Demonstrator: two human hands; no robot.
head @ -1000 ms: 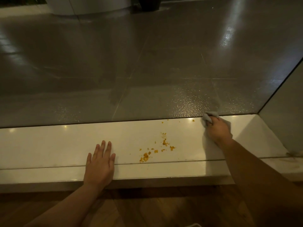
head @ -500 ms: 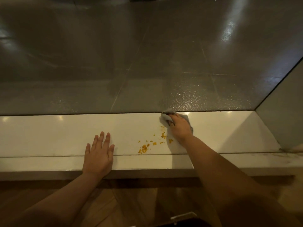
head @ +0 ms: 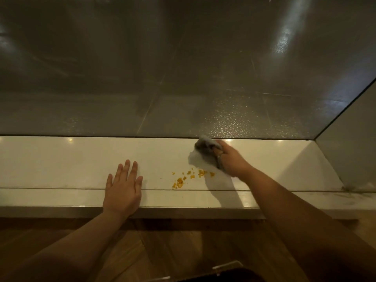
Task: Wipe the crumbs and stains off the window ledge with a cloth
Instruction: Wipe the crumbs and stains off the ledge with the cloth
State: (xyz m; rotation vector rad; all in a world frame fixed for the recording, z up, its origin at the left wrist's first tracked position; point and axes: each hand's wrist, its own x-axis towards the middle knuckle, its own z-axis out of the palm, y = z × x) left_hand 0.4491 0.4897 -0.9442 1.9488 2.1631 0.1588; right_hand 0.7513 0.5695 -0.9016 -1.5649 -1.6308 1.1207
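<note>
Pale window ledge (head: 61, 159), long axis left to right, under a dark glass pane (head: 183, 68); wooden floor (head: 162, 245) below the front edge, grey side wall (head: 350, 149) far right of the crumbs. Orange crumbs (head: 189, 177) scattered by the ledge's seam. Just beyond and right of the crumbs, grey cloth (head: 205, 146), bunched, lying slantwise from the glass line back toward the crumbs. Gripped by the right hand (head: 232, 161), fingers (head: 221, 148) curled over it, loose end poking out past them toward the glass. Left of the crumbs, left hand (head: 123, 189) flat on the ledge, fingers straight, holding nothing.
</note>
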